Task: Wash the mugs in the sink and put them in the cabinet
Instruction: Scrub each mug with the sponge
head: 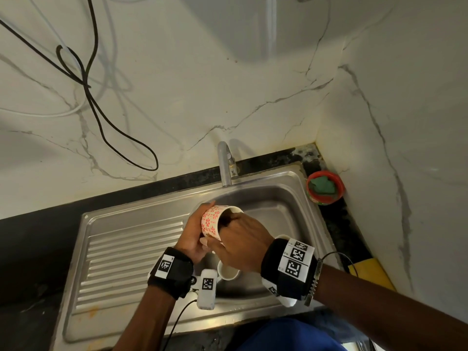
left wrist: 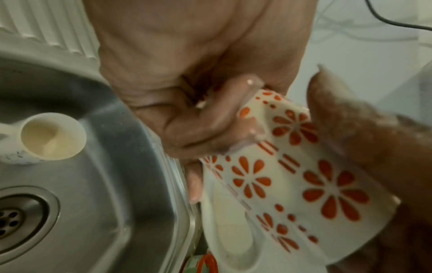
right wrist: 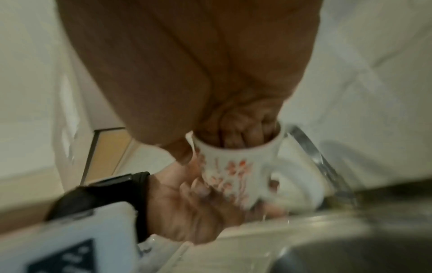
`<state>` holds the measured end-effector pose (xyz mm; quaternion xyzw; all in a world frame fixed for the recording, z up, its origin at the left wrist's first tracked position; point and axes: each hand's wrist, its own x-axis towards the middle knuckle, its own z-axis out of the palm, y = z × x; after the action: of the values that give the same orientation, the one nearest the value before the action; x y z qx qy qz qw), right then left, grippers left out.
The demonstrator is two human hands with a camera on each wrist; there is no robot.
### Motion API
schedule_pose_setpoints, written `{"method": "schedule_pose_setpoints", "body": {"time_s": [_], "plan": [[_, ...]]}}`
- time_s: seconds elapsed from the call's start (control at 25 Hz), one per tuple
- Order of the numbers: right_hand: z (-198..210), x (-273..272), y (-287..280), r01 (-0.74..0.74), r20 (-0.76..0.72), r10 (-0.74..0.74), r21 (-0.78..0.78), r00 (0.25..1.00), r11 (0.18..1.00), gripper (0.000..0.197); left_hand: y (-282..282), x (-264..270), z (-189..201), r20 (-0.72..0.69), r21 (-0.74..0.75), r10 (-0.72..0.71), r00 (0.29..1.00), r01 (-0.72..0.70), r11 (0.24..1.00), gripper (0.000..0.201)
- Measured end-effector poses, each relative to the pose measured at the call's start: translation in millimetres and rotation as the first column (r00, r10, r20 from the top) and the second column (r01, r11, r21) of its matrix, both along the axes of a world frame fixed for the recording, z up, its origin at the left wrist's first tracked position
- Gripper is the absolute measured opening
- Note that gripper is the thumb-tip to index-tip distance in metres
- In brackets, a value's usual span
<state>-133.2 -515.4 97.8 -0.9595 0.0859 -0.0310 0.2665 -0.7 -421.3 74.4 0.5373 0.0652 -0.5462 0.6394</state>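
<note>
Over the sink (head: 286, 198), below the tap (head: 226, 163), the left hand (head: 193, 234) grips the flowered mug (head: 212, 222) round its body; the right hand (head: 243, 243) has fingers curled inside it, apparently rubbing. A white mug (head: 228, 271) stands in the sink
</note>
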Motion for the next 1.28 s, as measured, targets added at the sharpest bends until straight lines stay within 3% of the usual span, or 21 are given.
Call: {"method": "schedule_pose_setpoints", "body": {"time_s": [0.04,0.08,0.12,0.16,0.2,0.24,0.28,0.32,0.36,0.4,0.44,0.52,0.64,0.76,0.88,0.96,1.04,1.12,1.2,1.28], "plan": [[0.8,0.6,-0.6,0.066,0.009,-0.068,0.141,0.998,0.988,0.07,2.2,0.4,0.0,0.004,-0.024,-0.007,1.0,0.007,1.0,0.076],[2.5,2.0,-2.1,0.144,-0.001,-0.155,0.371,0.988,0.917,0.064,3.7,1.7,-0.3,0.03,-0.048,-0.021,0.999,0.023,0.999,0.08],[5.7,2.9,-3.2,0.215,-0.052,-0.239,0.646,0.97,0.732,0.055,3.2,0.3,1.5,0.053,-0.069,-0.031,0.998,0.034,0.997,0.081],[10.4,4.2,-4.7,0.239,-0.113,-0.28,0.849,0.953,0.471,0.046,5.6,0.1,1.3,0.052,-0.124,-0.036,0.998,0.043,0.991,0.081],[13.2,5.7,-6.3,0.223,-0.139,-0.286,0.932,0.948,0.286,0.04,9.7,1.1,1.7,0.049,-0.181,-0.04,0.998,0.048,0.982,0.078],[15.6,5.3,-9.2,0.188,-0.12,-0.262,0.95,0.958,0.249,0.038,14.0,2.7,4.9,0.033,-0.243,-0.057,0.998,0.064,0.968,0.074],[18.7,3.6,-13.5,0.154,-0.085,-0.211,0.931,0.974,0.332,0.039,17.3,6.9,8.5,0.021,-0.276,-0.06,0.998,0.063,0.959,0.07],[24.2,1.8,-18.6,0.11,-0.043,-0.141,0.852,0.989,0.512,0.039,19.8,12.5,12.1,0.016,-0.286,-0.076,0.997,0.077,0.955,0.067],[27.0,-0.6,-24.2,0.048,-0.016,-0.052,0.683,0.999,0.729,0.039,20.9,17.1,15.2,0.043,-0.27,-0.098,0.994,0.106,0.957,0.064],[31.1,-3.4,-29.2,-0.041,-0.013,0.053,0.457,0.999,0.889,0.037,20.2,19.4,19.7,0.098,-0.226,-0.14,0.985,0.159,0.961,0.059],[32.1,-6.0,-32.7,-0.118,-0.046,0.134,0.248,0.99,0.962,0.034,20.3,21.2,20.7,0.17,-0.182,-0.171,0.971,0.201,0.962,0.054],[30.9,-11.2,-40.3,-0.167,-0.124,0.179,0.106,0.976,0.98,0.028,20.6,21.2,21.8,0.25,-0.101,-0.226,0.941,0.257,0.961,0.046],[25.2,-16.9,-55.3,-0.079,-0.129,0.118,0.274,0.985,0.959,0.031,23.7,12.3,26.1,0.359,0.017,-0.285,0.889,0.299,0.954,0.044],[23.8,-22.6,-67.6,0.156,-0.028,-0.167,0.538,0.986,0.828,0.021,23.6,-4.2,31.7,0.31,0.148,-0.275,0.91,0.24,0.959,0.036],[22.8,-23.6,-61.2,0.278,0.202,-0.389,0.424,0.899,0.862,0.009,20.1,-18.4,37.3,0.225,0.165,-0.247,0.943,0.213,0.963,0.029],[19.5,-23.3,-49.3,0.272,0.263,-0.325,0.217,0.908,0.937,0.014,18.2,-21.2,40.4,0.175,0.12,-0.208,0.962,0.189,0.975,0.029],[0.0,-28.0,-37.3,0.191,0.279,-0.176,-0.026,0.944,0.981,0.045,15.3,-20.5,44.4,0.127,0.08,-0.154,0.98,0.145,0.986,0.033],[-21.1,-44.9,-22.3,0.055,0.288,-0.002,-0.176,0.957,0.983,0.063,14.6,-17.8,44.9,0.115,0.062,-0.108,0.987,0.101,0.993,0.035],[-31.5,-63.0,-3.7,-0.1,0.223,0.143,-0.191,0.964,0.976,0.064,15.7,-15.8,41.0,0.169,0.102,-0.124,0.978,0.108,0.989,0.042],[-32.1,-65.1,-3.5,-0.111,0.177,0.139,-0.162,0.974,0.981,0.06,14.7,-18.6,37.4,0.214,0.162,-0.165,0.963,0.132,0.978,0.041]]}}
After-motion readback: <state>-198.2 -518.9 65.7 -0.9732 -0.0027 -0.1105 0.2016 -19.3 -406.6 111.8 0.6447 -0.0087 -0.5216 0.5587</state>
